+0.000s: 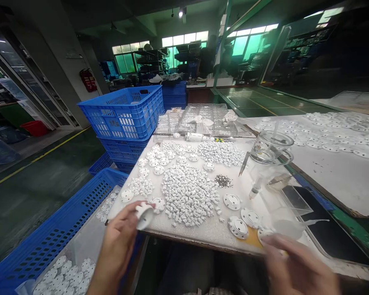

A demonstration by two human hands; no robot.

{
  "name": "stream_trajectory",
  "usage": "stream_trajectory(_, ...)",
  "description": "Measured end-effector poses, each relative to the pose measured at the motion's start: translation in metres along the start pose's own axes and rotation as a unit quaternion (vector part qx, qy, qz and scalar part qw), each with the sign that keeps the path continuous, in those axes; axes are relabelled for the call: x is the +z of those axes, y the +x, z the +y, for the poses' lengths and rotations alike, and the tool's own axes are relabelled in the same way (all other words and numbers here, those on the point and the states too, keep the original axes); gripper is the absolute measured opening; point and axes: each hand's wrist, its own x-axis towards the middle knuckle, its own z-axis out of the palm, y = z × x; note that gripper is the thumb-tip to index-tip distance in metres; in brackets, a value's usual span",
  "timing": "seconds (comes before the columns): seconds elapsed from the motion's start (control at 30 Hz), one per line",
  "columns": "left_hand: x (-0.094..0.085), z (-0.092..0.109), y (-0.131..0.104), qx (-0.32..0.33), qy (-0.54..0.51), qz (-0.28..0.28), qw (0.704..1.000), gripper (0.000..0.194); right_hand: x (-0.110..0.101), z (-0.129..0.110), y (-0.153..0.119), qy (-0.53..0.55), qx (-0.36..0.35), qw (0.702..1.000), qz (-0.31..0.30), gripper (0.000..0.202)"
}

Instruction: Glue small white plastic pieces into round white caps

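Note:
My left hand (123, 229) grips a white round cup-like part (144, 216) between thumb and fingers, tilted at the table's left front edge. My right hand (298, 262) is blurred at the front right, over a white disc (264, 234); whether it grips anything cannot be made out. White discs with holes (238, 227) lie near it, by a yellow patch (252, 237). A large heap of small white pieces (189, 194) covers the table's middle, with a small pile of dark bits (223, 181) to its right. More discs (158, 169) lie behind at the left.
Blue crates (119, 119) are stacked at the back left; another blue crate (58, 225) with white discs stands low at the left. A glass mug (272, 149), tweezers (244, 164) and a dark tablet-like panel (335, 229) are at the right. Clear trays (203, 116) lie behind.

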Motion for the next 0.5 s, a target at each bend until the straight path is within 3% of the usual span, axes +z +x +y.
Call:
stream_trajectory(0.1,0.029,-0.007,-0.023,-0.049,-0.07,-0.151,0.985,0.044,0.038,-0.024,-0.003,0.095,-0.044,0.973,-0.206,0.028)
stream_trajectory(0.17,0.041,-0.013,-0.034,-0.022,-0.058,-0.233,0.97,0.033,0.057,-0.036,0.0,0.153,-0.027,0.93,-0.332,0.028)
stream_trajectory(0.2,0.044,-0.015,-0.038,0.008,-0.04,-0.259,0.965,0.029,0.063,-0.041,0.001,0.183,-0.007,0.914,-0.363,0.025)
stream_trajectory(0.3,0.044,-0.011,-0.041,0.132,0.083,-0.295,0.943,0.029,0.074,-0.044,0.002,0.261,0.068,0.889,-0.371,0.015)
stream_trajectory(0.37,0.038,-0.004,-0.033,0.205,0.199,-0.29,0.913,0.027,0.076,-0.038,0.001,0.263,0.1,0.9,-0.332,0.008)
stream_trajectory(0.43,0.029,0.002,-0.018,0.26,0.299,-0.243,0.885,0.02,0.077,-0.03,-0.001,0.222,0.115,0.924,-0.289,0.007)
stream_trajectory(0.5,0.019,0.004,0.002,0.303,0.384,-0.155,0.858,0.015,0.077,-0.022,-0.003,0.189,0.127,0.941,-0.249,0.01)
